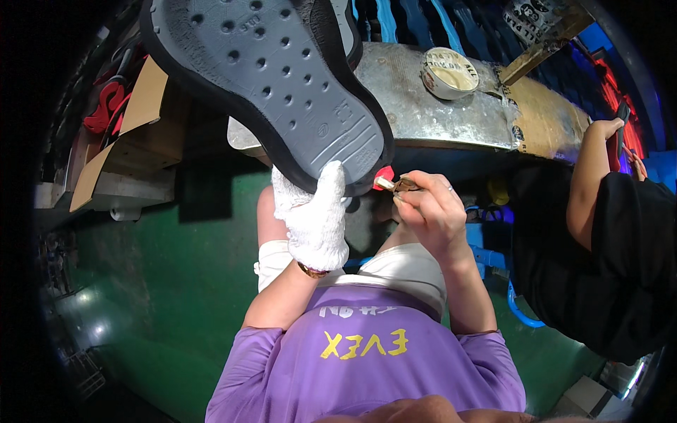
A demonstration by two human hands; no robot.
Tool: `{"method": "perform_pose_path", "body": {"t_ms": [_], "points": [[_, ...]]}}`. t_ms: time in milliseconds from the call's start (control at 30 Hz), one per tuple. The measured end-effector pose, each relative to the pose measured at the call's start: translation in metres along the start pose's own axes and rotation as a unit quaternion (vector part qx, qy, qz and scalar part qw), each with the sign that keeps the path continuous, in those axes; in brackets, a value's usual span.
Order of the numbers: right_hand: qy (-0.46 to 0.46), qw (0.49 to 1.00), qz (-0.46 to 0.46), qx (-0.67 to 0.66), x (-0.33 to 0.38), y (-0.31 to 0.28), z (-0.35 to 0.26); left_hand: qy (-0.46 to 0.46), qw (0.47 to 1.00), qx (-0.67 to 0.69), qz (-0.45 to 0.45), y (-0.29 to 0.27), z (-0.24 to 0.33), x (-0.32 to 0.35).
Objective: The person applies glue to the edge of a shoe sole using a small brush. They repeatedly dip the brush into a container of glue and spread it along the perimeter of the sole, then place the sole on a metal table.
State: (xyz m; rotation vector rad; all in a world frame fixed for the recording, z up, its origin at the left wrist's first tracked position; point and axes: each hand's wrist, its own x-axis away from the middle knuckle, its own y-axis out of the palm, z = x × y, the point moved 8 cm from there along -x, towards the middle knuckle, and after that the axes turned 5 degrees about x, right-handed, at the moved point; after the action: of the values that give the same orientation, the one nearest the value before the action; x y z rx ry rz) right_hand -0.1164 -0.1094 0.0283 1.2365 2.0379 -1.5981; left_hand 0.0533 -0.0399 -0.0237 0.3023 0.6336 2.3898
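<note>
My left hand [310,222], in a white knit glove, grips a large grey shoe sole [317,116] with a black rim by its heel end, the thumb lying on the grey face. Dimples dot this face, and the toe end reaches past the top of the view. At the heel's right edge shows a small red piece [383,175]. Pinched in the bare fingers of my right hand [431,208] is what looks like a small brush [402,185], brownish with a pale end; that end is at the red piece, and contact is hard to tell.
Beyond the sole stands a metal-topped bench [416,123] bearing a tub [451,90] of cream-coloured paste. Cardboard flaps [144,99] and red straps [106,106] are at the left. Close by on the right, another person's arm [589,180] reaches over, near blue stool legs [518,307].
</note>
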Motion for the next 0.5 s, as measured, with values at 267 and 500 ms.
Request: {"method": "perform_pose_path", "body": {"t_ms": [267, 500], "points": [[-0.02, 0.997, -0.034, -0.066, 0.014, -0.002, -0.001, -0.02, 0.999, 0.02, 0.019, -0.003, 0.0, 0.0], [0.012, 0.999, 0.019, -0.025, 0.013, -0.006, 0.001, -0.001, 1.0, 0.006, 0.005, 0.001, 0.004, 0.005]]}}
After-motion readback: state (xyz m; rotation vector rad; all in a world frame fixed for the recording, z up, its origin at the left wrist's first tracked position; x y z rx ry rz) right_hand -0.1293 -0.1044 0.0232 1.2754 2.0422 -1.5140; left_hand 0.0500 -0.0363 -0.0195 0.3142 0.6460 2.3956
